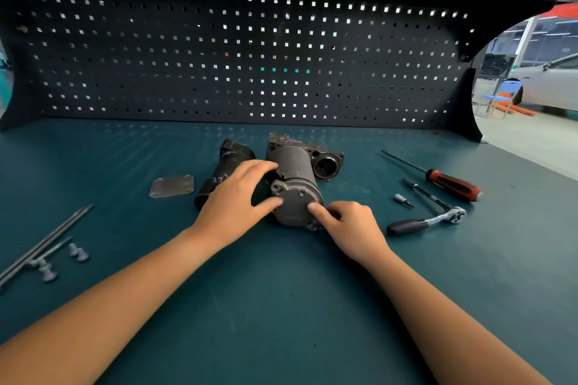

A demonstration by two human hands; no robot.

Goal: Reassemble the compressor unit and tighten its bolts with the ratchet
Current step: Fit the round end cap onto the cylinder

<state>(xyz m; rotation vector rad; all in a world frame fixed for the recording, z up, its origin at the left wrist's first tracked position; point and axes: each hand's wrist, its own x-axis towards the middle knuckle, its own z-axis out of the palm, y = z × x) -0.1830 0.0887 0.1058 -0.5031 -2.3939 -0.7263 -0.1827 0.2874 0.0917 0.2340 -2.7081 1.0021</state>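
I have the compressor unit [297,162] lying on its side in the middle of the table [281,306], nearer the back edge than the front, with its round end cap [295,198] turned toward me so I can seat it squarely. My left hand [237,197] grips the motor barrel, its fingers [264,166] curled over the top and the thumb on the cap face, which I judge is there to stop the smooth cylinder rolling. My right hand [350,225] sets a straight forefinger against the cap's lower rim, beside a small bolt ear. The other fingers are folded under, and I cannot tell whether they pinch anything. The barrel is dull grey metal and the block behind it is rough, grimy casting with an open round bore. Just left of the unit lie a ribbed black housing [225,172] and a flat grey cover plate [172,186] with holed corners, both seemingly waiting to go back on. Near the left edge the long bolts [47,241] lie together, thin and dark, with stubby flanged short bolts [78,251] beside them. They are within my left hand's reach, and I expect to need them next. Toward the right edge the ratchet [438,217], chrome-headed with a black grip, rests untouched, so tightening is not yet begun. A small bit [403,199] lies near it, and a screwdriver [450,186] with a red and black handle lies just behind.
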